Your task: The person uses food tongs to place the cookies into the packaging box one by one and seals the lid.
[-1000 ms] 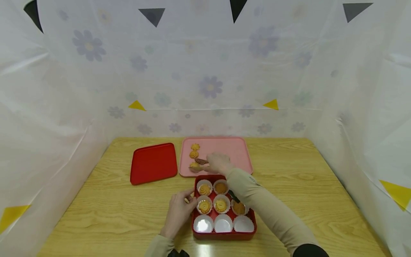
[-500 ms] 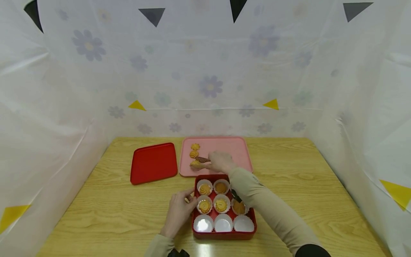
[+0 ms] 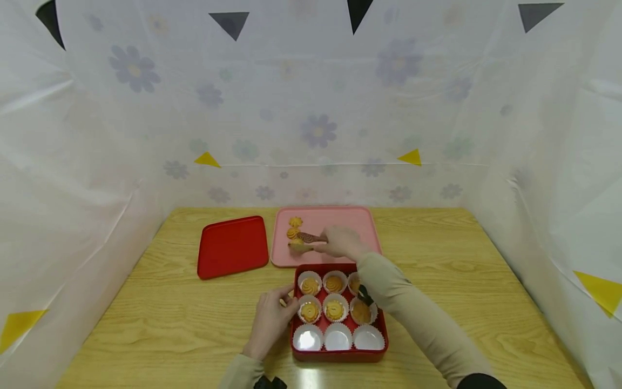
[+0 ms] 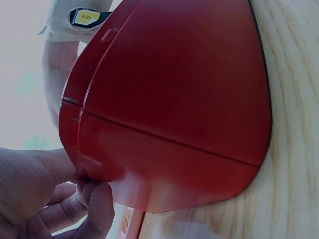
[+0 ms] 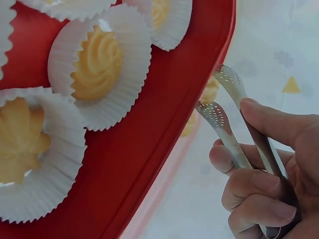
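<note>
Sheeted booth (image 3: pixel 73 178): flowered sheeting (image 3: pixel 318 102), wood-grain table (image 3: pixel 437 243).

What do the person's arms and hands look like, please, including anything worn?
The left hand and right hand are ungloved. The left sleeve and right sleeve are long and beige. A black device sits at the right cuff, with a yellow label too small to read; a black piece shows by the left sleeve, a black patch farther up the right.
</note>
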Available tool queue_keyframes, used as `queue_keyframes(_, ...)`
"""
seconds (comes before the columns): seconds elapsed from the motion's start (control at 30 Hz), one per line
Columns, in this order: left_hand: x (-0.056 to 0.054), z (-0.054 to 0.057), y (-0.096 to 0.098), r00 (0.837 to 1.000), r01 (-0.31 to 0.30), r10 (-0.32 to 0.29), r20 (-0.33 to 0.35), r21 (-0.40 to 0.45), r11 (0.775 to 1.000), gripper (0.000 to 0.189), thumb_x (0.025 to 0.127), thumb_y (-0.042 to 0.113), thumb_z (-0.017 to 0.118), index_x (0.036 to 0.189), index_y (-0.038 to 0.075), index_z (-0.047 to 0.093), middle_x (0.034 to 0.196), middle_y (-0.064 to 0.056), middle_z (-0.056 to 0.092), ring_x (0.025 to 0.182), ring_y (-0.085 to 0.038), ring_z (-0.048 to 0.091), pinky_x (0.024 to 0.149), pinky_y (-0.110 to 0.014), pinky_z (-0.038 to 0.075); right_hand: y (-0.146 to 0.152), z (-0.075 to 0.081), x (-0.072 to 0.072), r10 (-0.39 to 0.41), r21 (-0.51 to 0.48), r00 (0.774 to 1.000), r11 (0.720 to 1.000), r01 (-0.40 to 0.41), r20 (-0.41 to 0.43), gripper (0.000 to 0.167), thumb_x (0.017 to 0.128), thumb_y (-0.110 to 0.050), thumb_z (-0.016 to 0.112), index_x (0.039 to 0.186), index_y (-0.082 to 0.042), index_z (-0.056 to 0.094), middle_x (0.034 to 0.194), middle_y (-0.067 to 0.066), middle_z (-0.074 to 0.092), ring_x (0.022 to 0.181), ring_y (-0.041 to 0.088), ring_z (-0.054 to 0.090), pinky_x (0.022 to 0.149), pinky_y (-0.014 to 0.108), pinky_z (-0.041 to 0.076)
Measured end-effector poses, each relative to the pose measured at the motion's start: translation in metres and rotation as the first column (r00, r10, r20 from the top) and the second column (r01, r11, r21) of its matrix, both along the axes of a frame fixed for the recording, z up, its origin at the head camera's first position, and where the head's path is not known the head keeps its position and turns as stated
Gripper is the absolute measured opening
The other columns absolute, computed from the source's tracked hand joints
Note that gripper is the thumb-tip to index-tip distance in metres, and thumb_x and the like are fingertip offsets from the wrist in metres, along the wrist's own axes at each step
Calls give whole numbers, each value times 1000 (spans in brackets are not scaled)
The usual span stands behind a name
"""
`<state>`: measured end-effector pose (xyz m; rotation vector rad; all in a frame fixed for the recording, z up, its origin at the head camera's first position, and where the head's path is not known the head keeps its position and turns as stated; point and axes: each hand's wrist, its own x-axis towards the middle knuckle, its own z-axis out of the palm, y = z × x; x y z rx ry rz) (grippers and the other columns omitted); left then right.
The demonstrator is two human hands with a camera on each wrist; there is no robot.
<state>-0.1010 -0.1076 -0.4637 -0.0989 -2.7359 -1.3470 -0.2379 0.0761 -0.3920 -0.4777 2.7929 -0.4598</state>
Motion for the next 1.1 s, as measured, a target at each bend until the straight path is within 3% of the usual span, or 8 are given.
queue_keyframes(0.13,0,0,0,1000,-3,3,-2,-3,1000,39,81,3,68,120,-3,72,67,0,65,57,-3,47,52,-18,38,11,2,3,17,-74,1000,997,-16,17,28,95,-37,66,84,-11,65,69,-1,53,60,13,42,56,28,33)
queue_keyframes(0.37,-1,0,-1,1000,1,-1,-11,8,1000,39,80,2,67,119,-3,72,68,-1,66,55,-2,46,50,-18,37,34,1,9,74,-170,997,982,-76,-18,26,96,-34,65,99,-10,74,85,6,70,63,14,48,60,28,38)
queue_keyframes(0.6,-1,1,0,1000,7,-7,-16,10,1000,39,81,2,67,119,-4,72,67,-1,65,56,-2,47,51,-18,37,62,1,24,125,-268,992,955,-128,-29,25,97,-30,64,103,-8,75,86,11,72,60,12,47,59,28,39)
queue_keyframes(0.7,-1,1,0,1000,8,-8,-10,13,1000,39,81,2,67,119,-5,71,67,-1,65,56,-2,47,50,-18,38,76,-1,33,129,-305,991,943,-133,-35,25,98,-28,64,105,-7,75,91,10,73,67,15,52,64,32,43)
queue_keyframes(0.9,0,1,0,1000,6,-5,-9,15,1000,39,81,2,68,119,-5,71,68,-1,66,57,-2,47,50,-18,38,107,-4,50,138,-337,989,929,-150,-60,32,98,-33,62,115,-7,73,111,11,73,101,27,67,84,45,54)
queue_keyframes(1.1,0,0,-1,1000,12,-12,-16,17,1000,39,81,1,67,119,-5,71,68,-2,66,57,-4,46,50,-18,37,130,-13,61,202,-392,978,897,-204,-48,32,99,-30,61,117,-7,73,106,8,75,85,11,61,73,28,48)
